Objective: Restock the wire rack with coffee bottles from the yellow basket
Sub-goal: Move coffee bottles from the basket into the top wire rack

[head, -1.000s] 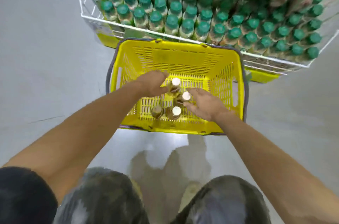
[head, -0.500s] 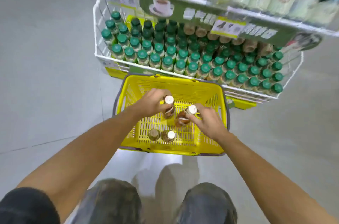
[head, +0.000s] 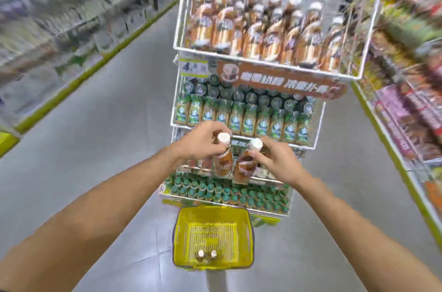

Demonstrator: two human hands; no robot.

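- Your left hand (head: 201,144) has its grip curled tight round the neck of a coffee bottle (head: 223,163), just under the white cap, holding it upright in front of the wire rack (head: 263,63).
- The yellow basket (head: 212,208) sits on the floor (head: 107,148) at the rack's foot, below your hands, with two more bottles (head: 205,255) standing at its near edge.
- Your right hand (head: 277,163) grips a second coffee bottle (head: 245,167) at the neck, slightly tilted, just beside the first.
- The rack's top tier holds rows of brown bottles (head: 263,36), blurred.
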